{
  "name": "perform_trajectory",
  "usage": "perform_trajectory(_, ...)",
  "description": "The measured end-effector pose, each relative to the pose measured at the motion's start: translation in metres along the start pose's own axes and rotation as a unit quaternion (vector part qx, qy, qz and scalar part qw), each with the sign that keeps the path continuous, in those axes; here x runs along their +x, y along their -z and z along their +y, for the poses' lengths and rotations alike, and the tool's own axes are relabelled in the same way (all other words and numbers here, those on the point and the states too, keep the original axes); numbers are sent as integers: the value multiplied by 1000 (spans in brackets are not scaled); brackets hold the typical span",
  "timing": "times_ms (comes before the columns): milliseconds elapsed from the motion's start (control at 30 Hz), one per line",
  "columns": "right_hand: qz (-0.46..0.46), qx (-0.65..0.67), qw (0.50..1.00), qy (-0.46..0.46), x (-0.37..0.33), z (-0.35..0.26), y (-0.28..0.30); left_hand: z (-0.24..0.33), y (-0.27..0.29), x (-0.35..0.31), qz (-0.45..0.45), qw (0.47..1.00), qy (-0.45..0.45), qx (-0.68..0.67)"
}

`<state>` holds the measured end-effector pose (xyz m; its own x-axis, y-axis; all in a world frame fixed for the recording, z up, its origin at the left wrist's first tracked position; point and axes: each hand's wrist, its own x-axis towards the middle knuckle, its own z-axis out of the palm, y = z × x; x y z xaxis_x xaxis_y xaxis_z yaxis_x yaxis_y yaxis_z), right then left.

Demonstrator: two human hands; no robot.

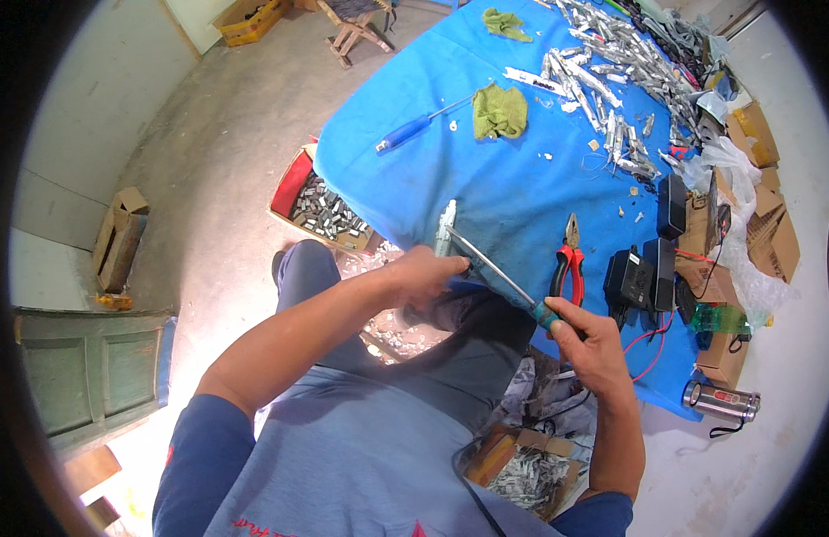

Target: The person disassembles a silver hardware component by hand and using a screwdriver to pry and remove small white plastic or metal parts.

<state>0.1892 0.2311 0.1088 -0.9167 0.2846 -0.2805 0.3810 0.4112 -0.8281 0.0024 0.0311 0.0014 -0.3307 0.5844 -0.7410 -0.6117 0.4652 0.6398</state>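
Note:
My left hand [423, 276] is closed around the lower end of a narrow silver-white piece [445, 225], which stands up past the fingers at the table's near edge. In my right hand [595, 347] is a screwdriver [497, 268] with a teal handle. Its long shaft slants up to the left, and the tip is at the silver-white piece; whether it presses into it I cannot tell. Red-handled pliers [571, 259] lie on the blue cloth [513, 192] just beyond my right hand.
A blue-handled screwdriver [405, 133] and a green rag [499, 113] lie farther off. Similar silver pieces [602, 80] are heaped at the far right. Black adapters [629, 279] and a metal flask [722, 402] stand at right. A box of small blocks [325, 213] sits below the table's left edge.

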Motion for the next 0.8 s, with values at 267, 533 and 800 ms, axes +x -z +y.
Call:
perform_trajectory(267, 49, -151, 981, 116, -12, -14, 0, 4, 0, -6, 4, 1000, -19, 24)
perform_trajectory(533, 67, -136, 985, 80, -17, -24, -4, 1, 0, -3, 27, 998, -26, 60)
perform_trajectory(800, 52, -125, 987, 90, -18, -25, -8, 4, 1, -6, 11, 999, -18, 50)
